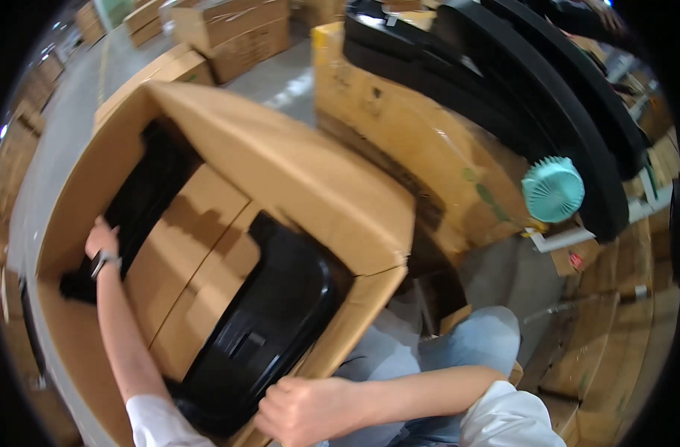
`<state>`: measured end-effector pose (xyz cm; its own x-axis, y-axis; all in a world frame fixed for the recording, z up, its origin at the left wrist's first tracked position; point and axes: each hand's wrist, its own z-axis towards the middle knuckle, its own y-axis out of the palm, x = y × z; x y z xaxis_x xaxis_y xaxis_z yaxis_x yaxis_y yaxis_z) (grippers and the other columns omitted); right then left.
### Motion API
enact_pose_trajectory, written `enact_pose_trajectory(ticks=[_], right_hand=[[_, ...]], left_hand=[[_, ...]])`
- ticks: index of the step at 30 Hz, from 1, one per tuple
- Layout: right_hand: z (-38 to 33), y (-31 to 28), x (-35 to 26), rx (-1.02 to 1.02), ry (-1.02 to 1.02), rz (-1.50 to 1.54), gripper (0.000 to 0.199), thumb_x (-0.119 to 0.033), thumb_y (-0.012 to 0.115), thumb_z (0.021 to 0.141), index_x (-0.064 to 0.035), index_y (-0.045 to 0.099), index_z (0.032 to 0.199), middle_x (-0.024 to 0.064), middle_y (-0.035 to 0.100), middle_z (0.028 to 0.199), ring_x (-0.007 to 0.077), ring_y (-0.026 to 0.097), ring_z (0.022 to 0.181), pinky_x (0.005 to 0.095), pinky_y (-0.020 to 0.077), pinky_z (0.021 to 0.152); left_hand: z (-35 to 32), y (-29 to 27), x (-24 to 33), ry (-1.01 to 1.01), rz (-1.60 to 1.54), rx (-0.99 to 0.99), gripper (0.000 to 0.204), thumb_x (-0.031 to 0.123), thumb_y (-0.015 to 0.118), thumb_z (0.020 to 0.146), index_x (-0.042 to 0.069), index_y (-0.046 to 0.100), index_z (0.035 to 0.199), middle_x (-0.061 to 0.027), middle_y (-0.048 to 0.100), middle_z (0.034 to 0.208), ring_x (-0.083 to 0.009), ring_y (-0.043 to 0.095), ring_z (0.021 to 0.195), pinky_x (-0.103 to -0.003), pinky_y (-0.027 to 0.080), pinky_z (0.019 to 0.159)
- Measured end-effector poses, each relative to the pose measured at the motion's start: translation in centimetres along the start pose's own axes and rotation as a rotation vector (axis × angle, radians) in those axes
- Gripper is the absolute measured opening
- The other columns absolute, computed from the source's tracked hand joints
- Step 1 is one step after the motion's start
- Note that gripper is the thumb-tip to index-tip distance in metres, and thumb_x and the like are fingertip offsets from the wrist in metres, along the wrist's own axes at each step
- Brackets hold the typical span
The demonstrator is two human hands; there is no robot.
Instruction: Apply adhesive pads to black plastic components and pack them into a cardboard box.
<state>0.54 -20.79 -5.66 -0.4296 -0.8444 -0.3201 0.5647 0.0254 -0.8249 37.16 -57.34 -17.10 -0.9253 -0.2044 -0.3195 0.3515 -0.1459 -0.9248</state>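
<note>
A large open cardboard box (295, 175) stands tilted in front of me. Inside it, a long black plastic panel (150, 190) leans along the left wall. My left hand (103, 240), with a watch on its wrist, reaches into the box and grips the outer edge of this panel; part of its fingers is hidden. A second, glossy black plastic panel (280, 290) with a small rectangular recess lies along the right side of the box. My right hand (306, 410) is closed over the near right rim of the box, beside that panel's lower end.
Behind to the right, long curved black plastic parts (519, 89) rest on a worn yellow-brown box (399, 127). A turquoise fan (553, 189) is beside them. Stacked cartons (232, 37) stand at the back left, and more cardboard (601, 357) lies at the right. My knees are close to the box.
</note>
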Motion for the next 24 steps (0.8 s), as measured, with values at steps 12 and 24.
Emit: enact_pose_trajectory(ticks=[12,24], right_hand=[[0.0,0.8,-0.4,0.047,-0.064,-0.002,0.037,-0.041,0.068,0.069,-0.0076,0.051,0.070,0.0013,0.052,0.064,0.0173,0.056,0.064,0.0289,0.0421,0.057],[-15.8,-11.6,-7.8,0.757,0.248,-0.377,0.012,-0.004,0.067,0.073,-0.0097,0.068,0.083,0.0036,0.064,0.078,0.0226,0.063,0.071,0.0336,0.0515,0.060]], left_hand=[[-7.9,-7.5,-3.1,0.418,0.217,0.313,0.011,0.014,0.051,0.091,0.009,0.052,0.081,-0.0090,0.063,0.076,-0.0251,0.066,0.070,-0.035,0.053,0.059],[-26.4,-39.1,-6.3,0.660,-0.227,0.751,0.020,0.017,0.052,0.096,0.002,0.065,0.091,-0.0163,0.053,0.064,-0.0318,0.050,0.055,-0.041,0.038,0.053]])
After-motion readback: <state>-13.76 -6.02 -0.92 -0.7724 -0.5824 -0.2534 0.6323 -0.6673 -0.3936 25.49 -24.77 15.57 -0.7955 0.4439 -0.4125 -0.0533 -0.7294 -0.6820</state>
